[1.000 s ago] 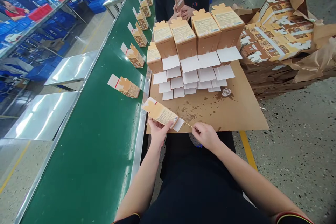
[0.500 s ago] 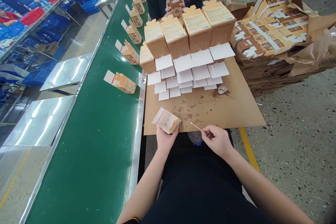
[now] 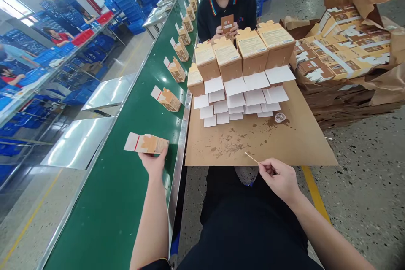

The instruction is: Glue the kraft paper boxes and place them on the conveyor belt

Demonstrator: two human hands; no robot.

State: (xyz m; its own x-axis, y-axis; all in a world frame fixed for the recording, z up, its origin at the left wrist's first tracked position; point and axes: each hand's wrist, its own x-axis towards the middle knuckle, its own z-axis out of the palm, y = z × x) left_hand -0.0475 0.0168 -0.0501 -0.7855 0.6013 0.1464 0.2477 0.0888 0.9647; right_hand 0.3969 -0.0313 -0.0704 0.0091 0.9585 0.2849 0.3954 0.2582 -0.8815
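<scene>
Well, from where I stand, the carton (image 3: 153,144) is just left of the worktop (image 3: 303,143), above the green belt (image 3: 120,202), its white flap (image 3: 130,141) pointing away from the worktop; I can't tell whether it touches the belt. The left hand (image 3: 154,162) grips its body from the near side, the fingers mostly hidden. I'd guess light, thin card: stiff along the folds, easily dented mid-wall, perhaps slightly slick. The body near a folded corner seems the best hold; the flap would likely bend. More cartons (image 3: 253,48) are piled on the worktop's far half. At the worktop's near edge, 1 slim stick (image 3: 252,158), probably feather-light and snappable, juts from the right hand (image 3: 280,177), pinched near its end.
</scene>
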